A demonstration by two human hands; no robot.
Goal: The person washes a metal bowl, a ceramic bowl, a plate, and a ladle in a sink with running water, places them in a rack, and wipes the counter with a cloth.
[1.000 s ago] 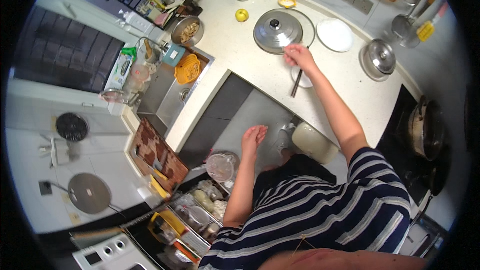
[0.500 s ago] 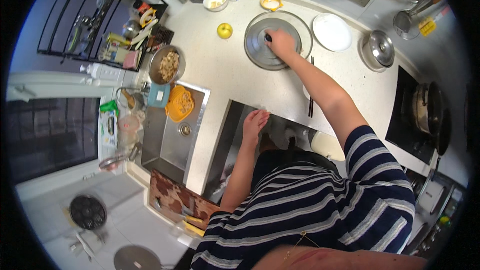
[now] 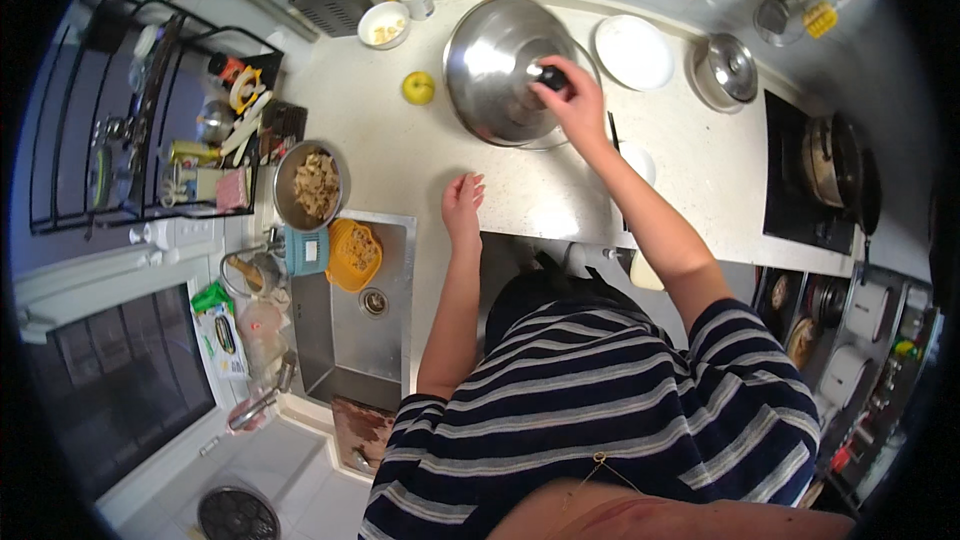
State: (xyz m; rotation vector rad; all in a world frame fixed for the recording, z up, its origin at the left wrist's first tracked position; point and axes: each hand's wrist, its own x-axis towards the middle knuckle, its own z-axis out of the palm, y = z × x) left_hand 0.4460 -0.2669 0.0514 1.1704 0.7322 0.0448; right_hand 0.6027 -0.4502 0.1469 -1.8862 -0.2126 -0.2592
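A: What has the right hand (image 3: 575, 105) got?
B: Its fingers are closed round the black knob of the large domed steel lid (image 3: 500, 80), which sits tilted at the upper centre of the frame, over a plate on the pale counter (image 3: 400, 155).
A: And the left hand (image 3: 462, 205)?
B: Open and empty, fingers loosely spread, resting at the counter edge just below the lid, right of the steel sink (image 3: 365, 325).

A lid (image 3: 497, 68) sits near the counter's (image 3: 400, 155) back edge, with a plate (image 3: 632, 52) right of it and a fruit (image 3: 418, 88) left. A bowl (image 3: 311, 183) stands at the counter's left edge, behind the sink (image 3: 385, 325).
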